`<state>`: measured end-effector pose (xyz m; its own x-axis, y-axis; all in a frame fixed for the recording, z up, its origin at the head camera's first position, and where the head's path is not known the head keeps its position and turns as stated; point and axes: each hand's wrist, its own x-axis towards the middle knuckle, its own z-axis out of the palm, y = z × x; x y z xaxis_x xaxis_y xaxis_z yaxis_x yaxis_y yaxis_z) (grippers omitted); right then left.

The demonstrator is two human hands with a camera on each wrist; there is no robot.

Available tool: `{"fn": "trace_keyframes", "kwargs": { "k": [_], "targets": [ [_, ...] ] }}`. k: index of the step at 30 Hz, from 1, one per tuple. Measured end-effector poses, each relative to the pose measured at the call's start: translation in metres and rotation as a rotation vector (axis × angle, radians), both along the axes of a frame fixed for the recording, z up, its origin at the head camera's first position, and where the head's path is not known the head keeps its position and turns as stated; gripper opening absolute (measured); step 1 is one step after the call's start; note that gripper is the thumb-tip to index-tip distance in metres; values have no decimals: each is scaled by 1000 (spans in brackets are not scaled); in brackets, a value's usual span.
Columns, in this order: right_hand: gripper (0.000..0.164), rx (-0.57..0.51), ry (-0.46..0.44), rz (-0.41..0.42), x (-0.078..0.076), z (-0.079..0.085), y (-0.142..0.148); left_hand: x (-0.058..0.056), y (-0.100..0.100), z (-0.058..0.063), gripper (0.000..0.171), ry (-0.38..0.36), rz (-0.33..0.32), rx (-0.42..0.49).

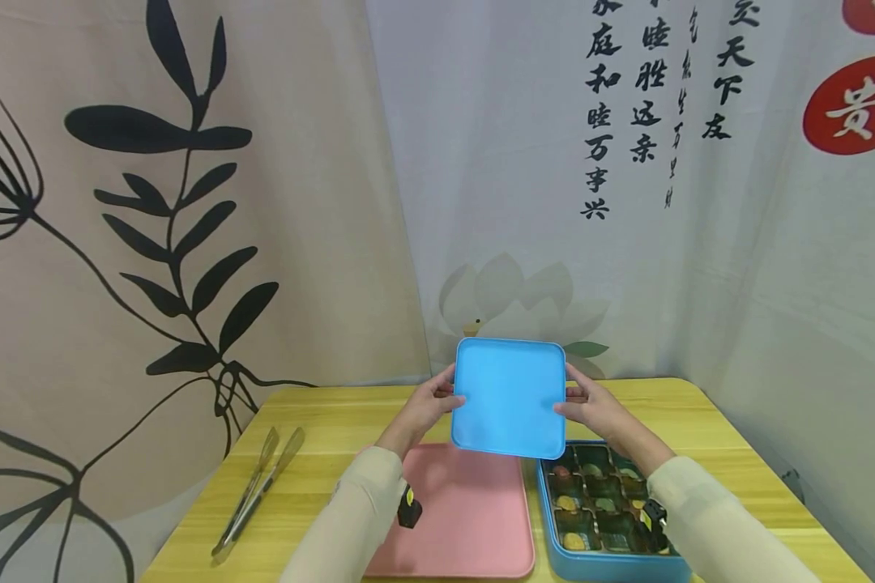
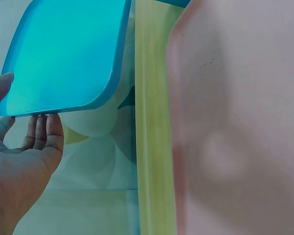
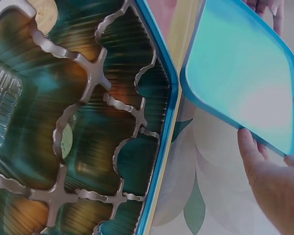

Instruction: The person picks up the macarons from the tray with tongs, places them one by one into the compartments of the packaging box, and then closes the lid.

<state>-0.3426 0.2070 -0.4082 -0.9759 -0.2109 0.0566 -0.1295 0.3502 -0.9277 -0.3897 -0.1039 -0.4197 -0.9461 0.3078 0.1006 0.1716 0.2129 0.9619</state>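
A square blue lid (image 1: 510,397) is held up over the far part of the table, its flat face turned toward me. My left hand (image 1: 424,411) grips its left edge, thumb in front and fingers at the rim. On the opposite edge my right hand (image 1: 596,410) pinches the lid in a like way. Below and to the right sits a blue box (image 1: 620,568) without its cover. Its dark divided insert (image 3: 95,73) holds several round cookies (image 1: 573,541), some green and some yellowish. Under my left forearm lies a pink tray (image 1: 474,518).
Metal tongs (image 1: 258,494) lie on the left of the wooden table (image 1: 335,429). A printed cloth (image 1: 335,202) hangs behind the table's far edge. The tray and the box stand side by side with a narrow gap between them.
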Motion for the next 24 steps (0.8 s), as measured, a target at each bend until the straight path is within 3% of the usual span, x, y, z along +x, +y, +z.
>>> {"fn": "trace_keyframes", "kwargs": {
  "k": [12, 24],
  "targets": [
    [85, -49, 13, 19, 4, 8, 3, 6, 1, 6, 71, 22, -41, -29],
    [81, 7, 25, 0, 6, 12, 3, 6, 1, 6, 75, 10, -36, -34]
  ]
}}
